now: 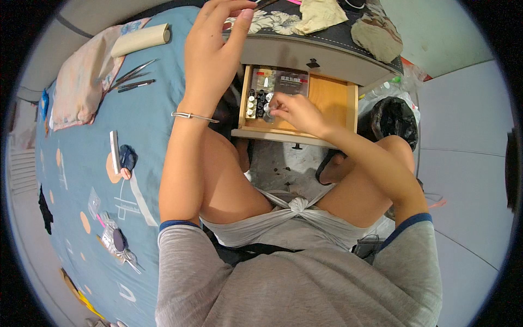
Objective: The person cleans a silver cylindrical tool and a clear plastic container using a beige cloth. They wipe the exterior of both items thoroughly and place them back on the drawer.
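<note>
My right hand (pixel 296 112) reaches into an open wooden drawer (pixel 331 98). Its fingertips pinch a small clear bottle (pixel 268 117) at the drawer's left side. Beside that bottle stand several small bottles with black caps (pixel 260 104) and white caps (pixel 250 105). A flat dark printed package (pixel 291 81) lies behind them. My left hand (pixel 214 45), with a metal bangle at the wrist, is raised over the left part of the cabinet top (pixel 282 30). Its thumb and fingers point right, near a dark slim object (pixel 265 5); whether they hold anything is hidden.
Cloths (pixel 322 16) lie on the cabinet top. A bin with a black bag (pixel 394 118) stands right of the drawer. On the bed (pixel 163 81) at left are a pillow (pixel 81 81), slim tools (pixel 137 85), a white bar (pixel 114 151) and a clear plastic packet (pixel 112 237).
</note>
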`<act>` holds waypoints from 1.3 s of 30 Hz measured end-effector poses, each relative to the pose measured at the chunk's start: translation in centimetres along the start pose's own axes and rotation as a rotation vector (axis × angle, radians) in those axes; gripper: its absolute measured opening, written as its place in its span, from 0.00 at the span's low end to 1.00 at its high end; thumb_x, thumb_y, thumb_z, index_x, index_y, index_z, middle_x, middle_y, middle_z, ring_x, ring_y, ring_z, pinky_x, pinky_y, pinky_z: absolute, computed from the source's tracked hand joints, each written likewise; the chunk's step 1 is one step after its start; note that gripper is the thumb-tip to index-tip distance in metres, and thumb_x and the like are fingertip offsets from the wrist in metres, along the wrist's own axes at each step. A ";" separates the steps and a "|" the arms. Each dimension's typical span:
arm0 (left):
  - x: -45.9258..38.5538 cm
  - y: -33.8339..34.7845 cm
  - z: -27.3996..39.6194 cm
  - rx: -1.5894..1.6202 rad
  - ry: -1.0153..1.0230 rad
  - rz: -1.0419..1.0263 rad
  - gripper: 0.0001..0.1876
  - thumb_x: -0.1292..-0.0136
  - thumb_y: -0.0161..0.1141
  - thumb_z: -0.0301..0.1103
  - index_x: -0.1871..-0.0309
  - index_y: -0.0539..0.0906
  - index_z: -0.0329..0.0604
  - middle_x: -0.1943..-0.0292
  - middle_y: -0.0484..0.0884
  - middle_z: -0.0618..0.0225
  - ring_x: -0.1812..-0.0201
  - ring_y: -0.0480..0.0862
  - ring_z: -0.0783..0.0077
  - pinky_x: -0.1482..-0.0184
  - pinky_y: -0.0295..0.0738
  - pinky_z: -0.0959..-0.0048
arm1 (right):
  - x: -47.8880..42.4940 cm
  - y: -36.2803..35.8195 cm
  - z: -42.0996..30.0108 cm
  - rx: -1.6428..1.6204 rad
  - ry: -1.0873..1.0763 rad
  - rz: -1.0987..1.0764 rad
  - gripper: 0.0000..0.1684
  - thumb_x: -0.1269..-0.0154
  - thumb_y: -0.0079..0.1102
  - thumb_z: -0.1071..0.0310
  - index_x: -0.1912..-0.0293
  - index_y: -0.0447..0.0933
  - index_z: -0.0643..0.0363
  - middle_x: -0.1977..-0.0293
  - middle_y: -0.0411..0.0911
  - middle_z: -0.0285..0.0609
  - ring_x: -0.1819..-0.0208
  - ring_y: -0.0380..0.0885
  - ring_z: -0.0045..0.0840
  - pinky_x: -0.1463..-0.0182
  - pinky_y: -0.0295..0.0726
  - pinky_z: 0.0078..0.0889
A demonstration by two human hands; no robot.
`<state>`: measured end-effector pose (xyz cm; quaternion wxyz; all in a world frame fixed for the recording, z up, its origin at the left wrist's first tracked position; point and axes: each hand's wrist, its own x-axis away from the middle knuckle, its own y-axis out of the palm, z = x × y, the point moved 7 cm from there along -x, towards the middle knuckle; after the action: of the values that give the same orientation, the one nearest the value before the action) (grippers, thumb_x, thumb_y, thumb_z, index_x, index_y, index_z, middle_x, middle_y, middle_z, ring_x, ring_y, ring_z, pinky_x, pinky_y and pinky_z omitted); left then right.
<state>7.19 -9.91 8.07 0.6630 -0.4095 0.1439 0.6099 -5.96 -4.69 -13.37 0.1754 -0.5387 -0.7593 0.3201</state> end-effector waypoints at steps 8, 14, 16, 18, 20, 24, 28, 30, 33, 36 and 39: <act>0.0 -1.5 0.4 0.051 -0.080 0.004 0.07 0.37 0.53 0.29 0.60 0.78 0.35 0.55 0.78 0.58 0.56 0.79 0.64 0.58 0.74 0.74 | 0.1 3.8 0.1 0.212 -0.103 -0.058 0.08 0.40 0.56 0.65 0.61 0.77 0.57 0.64 0.76 0.44 0.63 0.77 0.39 0.58 0.76 0.36; 0.2 -1.5 -0.4 0.056 0.061 0.050 0.08 0.37 0.53 0.30 0.60 0.77 0.35 0.57 0.78 0.58 0.57 0.79 0.57 0.56 0.74 0.70 | -1.7 5.0 1.2 0.174 -0.118 -0.067 0.09 0.41 0.55 0.69 0.60 0.76 0.58 0.64 0.76 0.47 0.60 0.76 0.40 0.55 0.76 0.37; 0.2 -1.5 -0.2 0.068 0.059 0.038 0.08 0.37 0.53 0.30 0.61 0.77 0.36 0.58 0.77 0.57 0.57 0.78 0.55 0.56 0.73 0.69 | -1.5 5.8 2.0 0.189 -0.095 -0.129 0.10 0.42 0.54 0.70 0.60 0.76 0.59 0.62 0.76 0.47 0.59 0.76 0.41 0.55 0.76 0.40; 0.3 -1.7 -0.3 0.091 0.072 0.052 0.07 0.37 0.53 0.30 0.61 0.77 0.36 0.58 0.77 0.57 0.57 0.78 0.55 0.56 0.73 0.69 | -1.3 6.5 2.4 0.195 -0.104 -0.173 0.10 0.43 0.53 0.71 0.60 0.76 0.60 0.62 0.77 0.47 0.59 0.77 0.42 0.55 0.76 0.41; 0.3 -1.8 -0.4 0.113 0.079 0.060 0.07 0.37 0.53 0.30 0.61 0.77 0.36 0.58 0.77 0.57 0.57 0.78 0.55 0.56 0.73 0.69 | -1.0 7.1 2.4 0.192 -0.144 -0.200 0.10 0.43 0.53 0.71 0.60 0.76 0.60 0.62 0.77 0.48 0.60 0.77 0.42 0.55 0.76 0.42; 0.2 -1.5 -0.3 0.132 0.066 0.042 0.08 0.37 0.53 0.30 0.60 0.77 0.36 0.58 0.77 0.57 0.57 0.78 0.54 0.55 0.72 0.68 | -1.3 7.9 3.1 0.198 -0.106 -0.182 0.11 0.43 0.54 0.70 0.59 0.76 0.61 0.62 0.77 0.49 0.59 0.77 0.43 0.54 0.76 0.41; 0.2 -1.5 -0.5 0.099 0.091 0.031 0.08 0.37 0.52 0.30 0.60 0.77 0.35 0.59 0.77 0.56 0.57 0.78 0.54 0.55 0.72 0.67 | -2.2 9.1 2.9 0.123 0.052 -0.126 0.11 0.42 0.54 0.68 0.58 0.75 0.60 0.61 0.77 0.49 0.59 0.77 0.43 0.54 0.76 0.40; 0.2 -1.2 -0.6 0.091 0.089 0.013 0.08 0.37 0.52 0.30 0.60 0.76 0.34 0.59 0.77 0.56 0.57 0.77 0.54 0.54 0.71 0.67 | -2.4 9.7 2.8 0.084 0.071 -0.102 0.12 0.41 0.54 0.67 0.58 0.75 0.60 0.61 0.77 0.49 0.59 0.77 0.43 0.54 0.76 0.40; 0.2 -1.0 -0.6 0.095 0.075 -0.006 0.08 0.37 0.51 0.30 0.60 0.76 0.34 0.59 0.77 0.56 0.57 0.77 0.54 0.54 0.71 0.67 | -2.2 10.2 2.3 0.082 0.024 -0.047 0.12 0.39 0.54 0.65 0.57 0.75 0.59 0.61 0.77 0.48 0.59 0.77 0.42 0.55 0.76 0.39; 0.1 -0.9 -0.6 0.089 0.075 -0.011 0.08 0.37 0.51 0.30 0.60 0.76 0.34 0.59 0.76 0.56 0.57 0.77 0.54 0.54 0.71 0.67 | -1.9 10.4 2.3 0.095 0.067 -0.013 0.12 0.37 0.53 0.64 0.56 0.75 0.58 0.61 0.78 0.47 0.61 0.78 0.42 0.57 0.77 0.38; 0.1 -0.6 -0.7 0.089 0.067 -0.023 0.08 0.37 0.51 0.30 0.60 0.76 0.35 0.59 0.76 0.56 0.57 0.77 0.54 0.54 0.71 0.67 | -1.3 10.2 2.7 0.061 0.186 -0.002 0.12 0.36 0.52 0.65 0.55 0.75 0.58 0.60 0.79 0.47 0.62 0.79 0.42 0.58 0.78 0.38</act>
<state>7.95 -10.30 7.80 0.6824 -0.4017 0.1882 0.5810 0.08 -4.54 -22.09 0.2619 -0.5598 -0.7301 0.2915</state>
